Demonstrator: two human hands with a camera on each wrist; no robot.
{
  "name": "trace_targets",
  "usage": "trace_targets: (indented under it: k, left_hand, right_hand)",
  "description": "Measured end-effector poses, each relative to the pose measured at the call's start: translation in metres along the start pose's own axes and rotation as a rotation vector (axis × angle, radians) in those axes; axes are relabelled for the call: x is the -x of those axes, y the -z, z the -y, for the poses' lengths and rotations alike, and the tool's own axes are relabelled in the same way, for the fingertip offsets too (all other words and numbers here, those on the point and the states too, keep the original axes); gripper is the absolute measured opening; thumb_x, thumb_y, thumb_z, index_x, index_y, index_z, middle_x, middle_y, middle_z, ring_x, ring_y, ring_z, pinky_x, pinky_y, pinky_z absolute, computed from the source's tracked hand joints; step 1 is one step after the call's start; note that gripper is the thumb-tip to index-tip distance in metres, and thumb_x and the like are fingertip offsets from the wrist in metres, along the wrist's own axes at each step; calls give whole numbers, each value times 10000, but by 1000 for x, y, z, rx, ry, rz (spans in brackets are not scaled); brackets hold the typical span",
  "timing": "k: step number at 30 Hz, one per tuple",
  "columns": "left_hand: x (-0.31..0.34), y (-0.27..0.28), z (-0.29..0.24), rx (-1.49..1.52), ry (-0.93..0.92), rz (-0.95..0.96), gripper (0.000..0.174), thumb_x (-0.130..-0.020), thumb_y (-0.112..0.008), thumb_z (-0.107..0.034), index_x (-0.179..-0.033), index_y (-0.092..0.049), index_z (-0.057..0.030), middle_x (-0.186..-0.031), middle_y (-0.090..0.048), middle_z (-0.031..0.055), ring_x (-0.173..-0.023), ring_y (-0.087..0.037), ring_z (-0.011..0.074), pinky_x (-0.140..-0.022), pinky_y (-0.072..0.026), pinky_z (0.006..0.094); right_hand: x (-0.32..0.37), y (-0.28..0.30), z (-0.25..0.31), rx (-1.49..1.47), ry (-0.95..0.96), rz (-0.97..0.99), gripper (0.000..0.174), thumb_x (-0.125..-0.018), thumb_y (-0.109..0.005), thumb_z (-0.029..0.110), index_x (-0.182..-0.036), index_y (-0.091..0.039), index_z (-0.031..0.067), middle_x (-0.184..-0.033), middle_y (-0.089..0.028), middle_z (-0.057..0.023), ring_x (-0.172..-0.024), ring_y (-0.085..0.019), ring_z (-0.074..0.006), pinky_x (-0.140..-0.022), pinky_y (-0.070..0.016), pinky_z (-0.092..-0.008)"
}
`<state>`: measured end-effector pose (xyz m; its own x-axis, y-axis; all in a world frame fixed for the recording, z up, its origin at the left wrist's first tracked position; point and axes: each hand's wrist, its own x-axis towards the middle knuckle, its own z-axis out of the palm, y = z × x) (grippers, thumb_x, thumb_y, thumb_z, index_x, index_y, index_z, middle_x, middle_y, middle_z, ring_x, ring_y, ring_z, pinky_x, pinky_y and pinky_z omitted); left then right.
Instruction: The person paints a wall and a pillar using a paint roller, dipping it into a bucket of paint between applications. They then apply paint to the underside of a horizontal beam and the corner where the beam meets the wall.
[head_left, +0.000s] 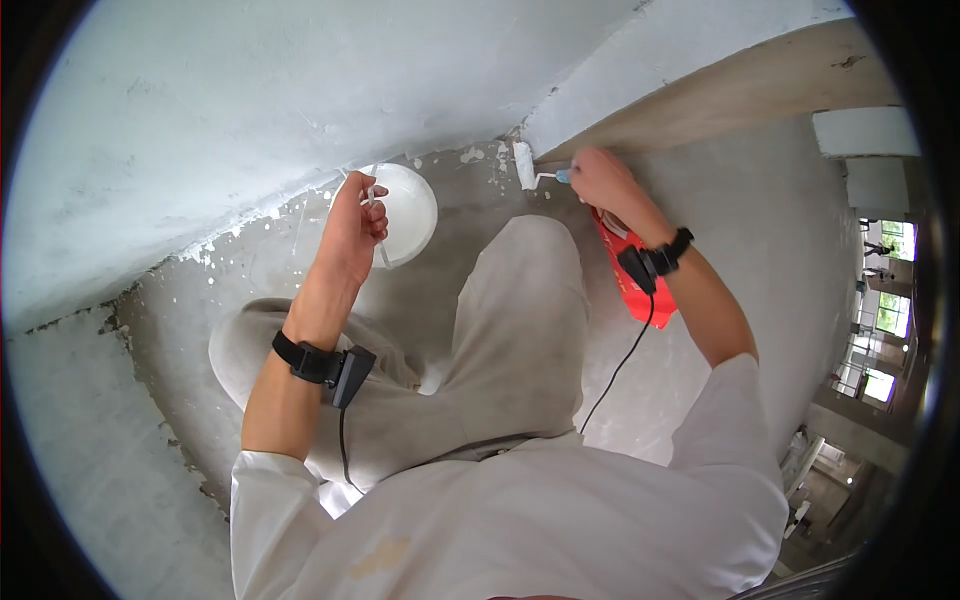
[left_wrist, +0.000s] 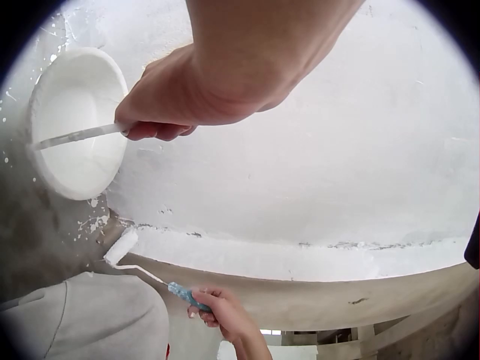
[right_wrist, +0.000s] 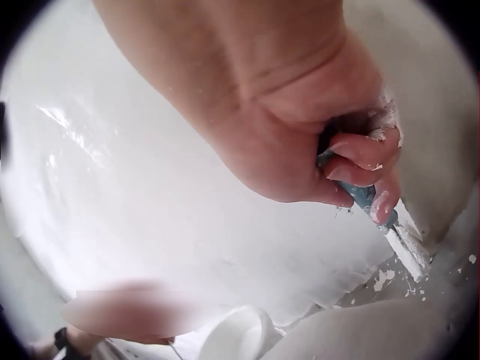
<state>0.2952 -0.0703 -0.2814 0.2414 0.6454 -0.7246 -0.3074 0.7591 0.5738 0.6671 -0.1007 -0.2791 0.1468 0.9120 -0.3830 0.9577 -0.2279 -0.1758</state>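
My left hand grips a pale narrow strip that spans the mouth of a white bucket, like its handle. The bucket stands on the floor close to the wall and looks pale inside. In my right hand is a small paint roller, held by its blue handle. Its white, paint-coated sleeve lies near the foot of the wall, by the corner. White smears mark the fingers of that hand. At the bottom of the right wrist view the bucket shows beside my blurred left hand.
A whitish wall rises ahead and meets another wall section at the corner. White paint spots dot the grey floor. A red packet lies under my right forearm. My bent knee sits between the hands, and a cable trails from each wrist.
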Motion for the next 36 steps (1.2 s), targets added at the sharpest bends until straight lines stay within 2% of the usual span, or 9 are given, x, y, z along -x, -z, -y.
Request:
trace_targets:
  k: [7, 12, 15, 19, 21, 24, 27, 30, 36]
  left_hand:
    - [-2, 2, 1, 17, 10, -5, 238, -857, -565, -327, -863, -520, -93, -577, -372, -57, -548, -365, 88, -560, -304, 255]
    - [-5, 5, 2, 39, 17, -2, 252, -856, -563, -334, -876, -524, -86, -578, -371, -58, -547, -366, 81, -564, -305, 253]
    - [-2, 4, 0, 34, 5, -12, 260, -854, -564, -341, -876, -521, -86, -581, -371, -61, -554, -362, 76, -569, -299, 253]
    - [1, 4, -1, 66, -18, 3, 257, -858, -560, -342, -876, -519, -89, -589, -364, -65, -564, -351, 73, -574, -291, 255]
    - [0, 7, -2, 56, -10, -32, 253, -859, -562, -341, -880, -516, -93, -600, -354, -67, -572, -339, 71, -579, -285, 257]
    - [7, 3, -6, 48, -22, -81, 250, -861, -564, -338, -887, -515, -94, -605, -348, -68, -572, -335, 71, -588, -285, 255]
    - [5, 7, -5, 60, -35, -67, 252, -861, -566, -338, -895, -513, -94, -605, -351, -67, -575, -338, 73, -592, -285, 255]
    - [4, 7, -5, 66, -59, -83, 249, -864, -561, -333, -901, -512, -92, -604, -353, -64, -576, -339, 75, -595, -285, 256]
    - [5, 6, -7, 66, -31, -114, 269, -860, -556, -349, -909, -512, -88, -593, -340, -61, -574, -334, 78, -602, -281, 258]
  right_hand:
    - [-50, 10, 61, 335, 181, -38, 190, -795, -580, 100, -873, -706, -19, -903, -680, -260, -885, -670, -415, -745, -534, -494]
    - [-82, -23, 66, 701, 376, 17, 156, -836, -599, 111, -875, -745, 73, -912, -725, -128, -908, -706, -284, -728, -554, -403]
    - [-98, -44, 56, 837, 432, 44, 161, -853, -596, 133, -881, -752, 104, -906, -729, -90, -920, -707, -260, -723, -548, -364]
    - [-116, -53, 39, 893, 449, 58, 158, -848, -606, 149, -892, -756, 132, -916, -733, -77, -910, -708, -247, -724, -544, -350]
    - [-121, -62, 37, 863, 391, 69, 149, -830, -611, 136, -869, -754, 121, -905, -733, -103, -879, -715, -261, -719, -555, -376]
    - [-124, -56, 39, 890, 295, 120, 170, -825, -615, 156, -914, -760, 140, -940, -739, -77, -880, -713, -242, -709, -544, -368]
    - [-114, -16, 48, 874, 366, 19, 186, -823, -610, 156, -930, -759, 131, -931, -739, -89, -872, -717, -255, -684, -541, -380]
    - [-114, 19, 71, 884, 312, 94, 184, -818, -610, 164, -917, -759, 119, -921, -737, -104, -863, -716, -269, -693, -534, -387]
    - [-122, -15, 56, 857, 379, 55, 170, -801, -615, 156, -879, -756, 103, -921, -733, -124, -867, -710, -285, -711, -527, -388]
